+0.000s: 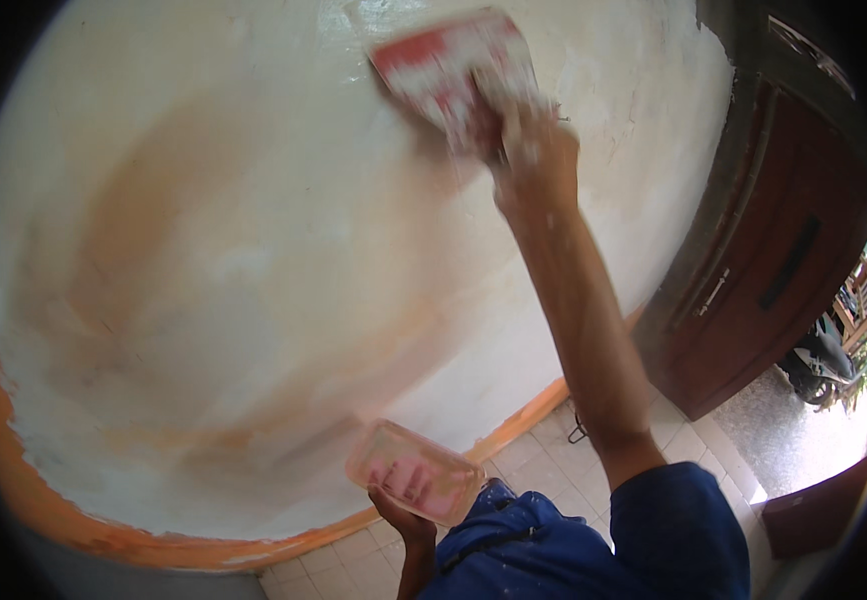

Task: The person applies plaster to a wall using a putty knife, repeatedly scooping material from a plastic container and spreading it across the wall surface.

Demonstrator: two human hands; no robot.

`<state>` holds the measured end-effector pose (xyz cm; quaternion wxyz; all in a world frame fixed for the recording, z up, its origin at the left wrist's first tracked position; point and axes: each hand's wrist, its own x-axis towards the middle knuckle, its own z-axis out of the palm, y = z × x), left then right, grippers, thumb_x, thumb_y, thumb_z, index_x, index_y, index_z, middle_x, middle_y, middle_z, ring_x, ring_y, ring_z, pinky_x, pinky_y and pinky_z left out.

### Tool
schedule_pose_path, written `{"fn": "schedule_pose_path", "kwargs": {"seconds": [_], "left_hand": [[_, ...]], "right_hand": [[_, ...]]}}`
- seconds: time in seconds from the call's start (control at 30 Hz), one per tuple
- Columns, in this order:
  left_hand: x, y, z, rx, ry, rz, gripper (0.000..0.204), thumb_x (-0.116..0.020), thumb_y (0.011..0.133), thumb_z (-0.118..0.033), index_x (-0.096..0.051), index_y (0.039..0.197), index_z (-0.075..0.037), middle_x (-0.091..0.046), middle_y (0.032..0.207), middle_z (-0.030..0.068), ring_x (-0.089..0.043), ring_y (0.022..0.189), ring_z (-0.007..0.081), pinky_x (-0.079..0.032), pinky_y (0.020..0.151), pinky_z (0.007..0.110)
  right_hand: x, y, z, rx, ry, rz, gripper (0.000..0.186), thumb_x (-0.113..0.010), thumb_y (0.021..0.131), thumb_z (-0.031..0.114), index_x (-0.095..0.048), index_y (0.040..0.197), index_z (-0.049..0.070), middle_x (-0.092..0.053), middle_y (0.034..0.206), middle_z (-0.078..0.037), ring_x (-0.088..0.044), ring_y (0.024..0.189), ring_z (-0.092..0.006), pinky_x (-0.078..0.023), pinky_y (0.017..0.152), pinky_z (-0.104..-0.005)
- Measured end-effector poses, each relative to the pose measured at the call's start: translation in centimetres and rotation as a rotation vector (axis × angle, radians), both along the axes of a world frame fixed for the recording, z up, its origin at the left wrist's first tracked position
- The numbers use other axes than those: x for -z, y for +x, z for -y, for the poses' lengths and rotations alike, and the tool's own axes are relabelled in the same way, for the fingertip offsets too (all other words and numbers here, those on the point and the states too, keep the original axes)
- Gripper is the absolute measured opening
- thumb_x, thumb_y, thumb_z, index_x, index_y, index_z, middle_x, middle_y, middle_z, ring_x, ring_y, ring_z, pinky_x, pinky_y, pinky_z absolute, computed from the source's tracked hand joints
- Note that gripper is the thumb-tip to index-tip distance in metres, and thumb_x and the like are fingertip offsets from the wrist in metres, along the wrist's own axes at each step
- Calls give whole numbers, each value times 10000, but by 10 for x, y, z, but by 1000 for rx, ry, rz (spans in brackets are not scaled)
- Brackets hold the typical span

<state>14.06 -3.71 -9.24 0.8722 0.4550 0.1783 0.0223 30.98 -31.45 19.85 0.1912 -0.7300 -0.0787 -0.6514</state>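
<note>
High on the wall, my right hand (528,150) is closed round a wide red putty spreader (453,65) smeared with white filler. The spreader's blade lies against or very close to the wall, slightly blurred by motion. White smears cover my fingers and wrist. Low down near my waist, my left hand (403,515) supports a shallow clear plastic tub (361,465) from beneath and the side. Pinkish-white residue shows in the tub, and my fingers show through its bottom. The wall (283,270) is coated in uneven whitish filler, with tan patches showing through.
An orange band (43,500) runs along the wall's lower edge, above a tiled floor (543,455). To the right stands an open dark brown door (783,220) with a handle. Beyond the doorway, a motorbike (818,360) is parked in bright light.
</note>
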Motion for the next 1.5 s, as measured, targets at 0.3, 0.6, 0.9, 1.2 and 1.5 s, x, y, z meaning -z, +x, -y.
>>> {"fn": "schedule_pose_path", "kwargs": {"seconds": [0.3,0.6,0.9,1.2,1.5], "left_hand": [[-1,1,-6,-31,58,-17,693,-412,860,-643,-286,1353,-172,-392,1273,119,-494,1084,370,-460,871,510],[-5,2,1,-18,16,11,668,-405,878,-623,-289,1348,-163,-398,1256,109,-479,1094,359,-459,876,493],[0,3,-1,-18,79,34,686,-408,867,-633,-292,1346,-156,-405,1261,117,-496,1079,363,-460,875,497],[1,4,-6,-6,59,32,719,-416,853,-647,-280,1352,-148,-395,1266,127,-494,1081,368,-460,870,498],[-11,-2,4,-16,55,-7,758,-420,824,-673,-272,1354,-152,-390,1276,128,-488,1089,361,-448,873,507]], "right_hand": [[180,-99,-12,-778,893,-212,411,-420,968,243,-552,1163,-94,-548,1196,-187,-544,1082,-238,-503,833,-333],[-71,0,23,-854,740,8,325,-441,949,169,-573,1114,-79,-583,909,-98,-523,751,-146,-449,669,-275],[137,-71,24,-756,1007,-282,311,-490,918,130,-557,1155,-60,-601,936,-93,-549,698,-132,-473,559,-280],[-75,-110,91,-834,365,-458,332,-717,774,113,-573,1023,-53,-642,956,-136,-653,846,-205,-571,680,-314],[-237,-66,102,-440,-445,-699,224,-750,754,172,-637,798,-16,-633,731,3,-512,660,-53,-446,592,-232]]}}
